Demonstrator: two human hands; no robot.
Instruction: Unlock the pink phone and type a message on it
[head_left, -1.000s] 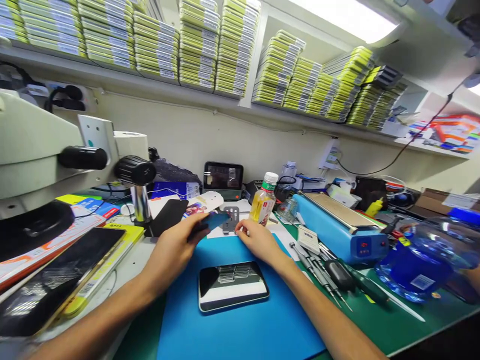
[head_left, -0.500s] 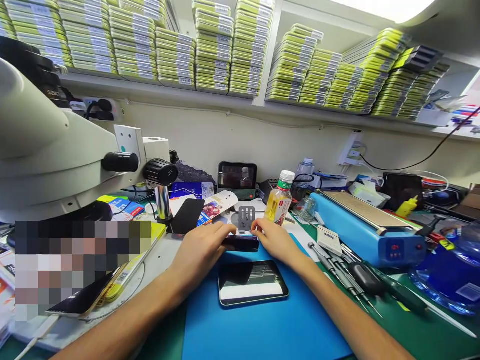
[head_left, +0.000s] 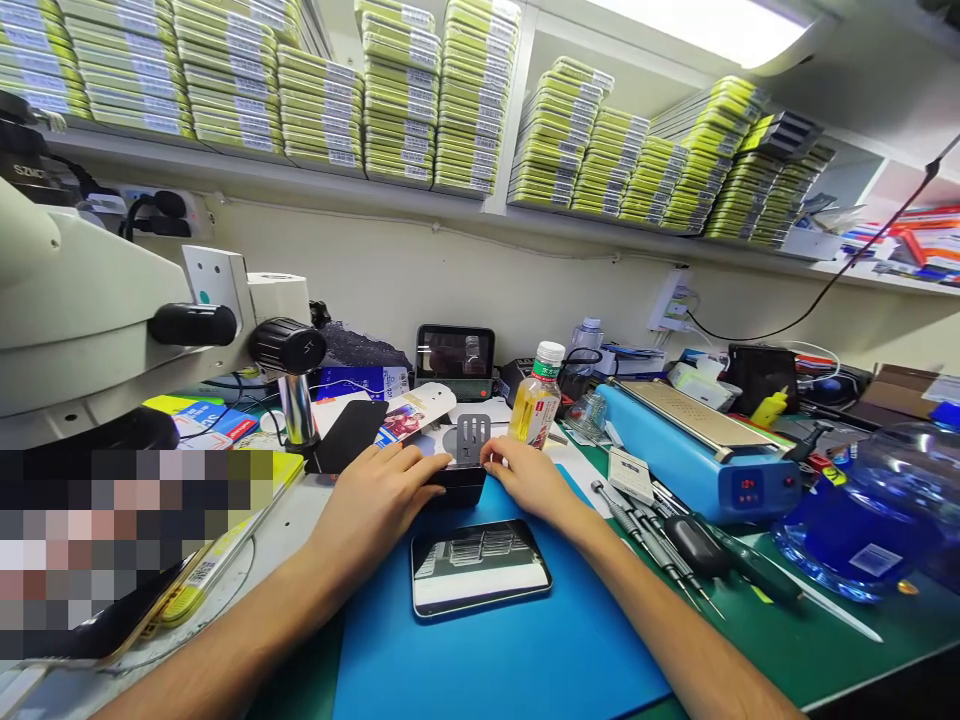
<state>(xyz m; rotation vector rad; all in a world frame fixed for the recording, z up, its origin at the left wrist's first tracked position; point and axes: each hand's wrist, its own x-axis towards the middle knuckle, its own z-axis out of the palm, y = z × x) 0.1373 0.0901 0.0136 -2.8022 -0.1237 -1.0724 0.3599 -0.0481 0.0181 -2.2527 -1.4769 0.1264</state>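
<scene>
A dark phone-like slab [head_left: 463, 487] is held up on edge over the far part of the blue mat [head_left: 480, 660]. My left hand [head_left: 382, 490] grips its left end, with the thumb on the near side and the fingers along the top. At the upper right corner of the slab, my right hand [head_left: 525, 480] has thumb and forefinger pinched together; the other fingers are curled. Just behind the slab stands a grey slotted phone stand [head_left: 473, 438]. Nearer to me, a phone [head_left: 481, 568] lies flat on the mat, its glossy face reflecting the shelves.
To the left looms a microscope [head_left: 82, 310]. A drink bottle [head_left: 535, 395] stands behind my right hand. On the right are screwdrivers [head_left: 641, 530], a black case [head_left: 696, 545], a blue heating plate [head_left: 675, 450] and a large water jug [head_left: 862, 510]. Boxed stacks [head_left: 480, 100] fill the shelf.
The dark slab has tipped so that more of its broad face shows. Both hands stay at its ends. The whole view has shifted a little to the right.
</scene>
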